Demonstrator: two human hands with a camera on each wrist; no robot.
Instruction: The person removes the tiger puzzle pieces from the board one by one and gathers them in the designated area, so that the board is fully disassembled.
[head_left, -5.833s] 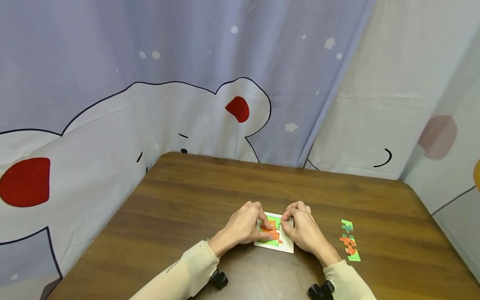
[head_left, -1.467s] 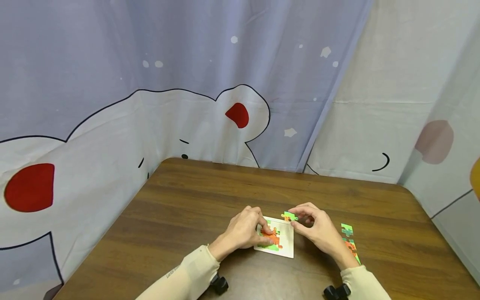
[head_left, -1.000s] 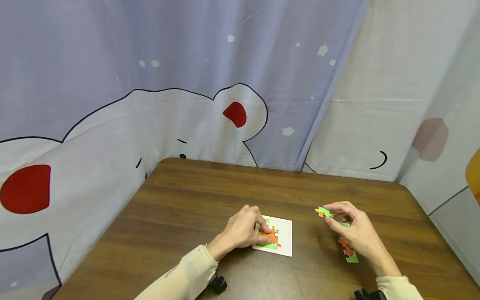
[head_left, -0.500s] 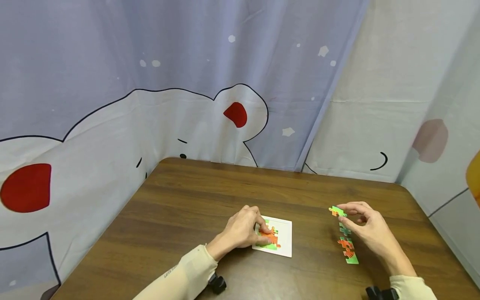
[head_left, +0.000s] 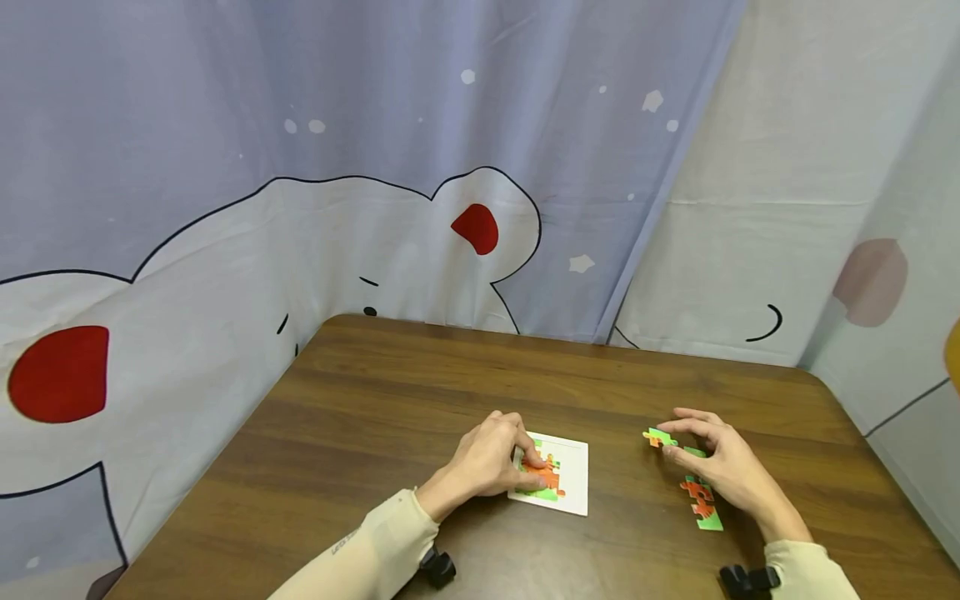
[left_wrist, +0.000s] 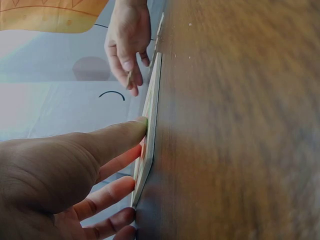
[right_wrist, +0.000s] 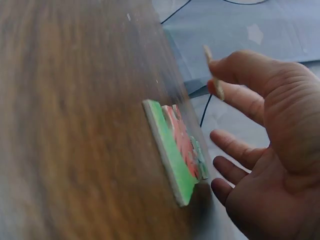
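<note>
A small white puzzle board with orange and green pieces on its left part lies on the table; its right part is bare. My left hand rests on the board's left side. In the left wrist view its thumb presses the top, with other fingertips at the board's surface and edge. My right hand pinches a green-and-orange puzzle piece between thumb and forefinger, raised off the table. Below it lie several loose puzzle pieces, partly hidden by this hand in the head view.
The brown wooden table has a rounded far edge. A printed curtain hangs behind it and along the sides. Each wrist wears a small black device, such as the left wrist device.
My right hand has carried the puzzle piece from above the board rightward to beside the loose pieces, and lately slightly back left and down. My left hand has stayed on the board.
</note>
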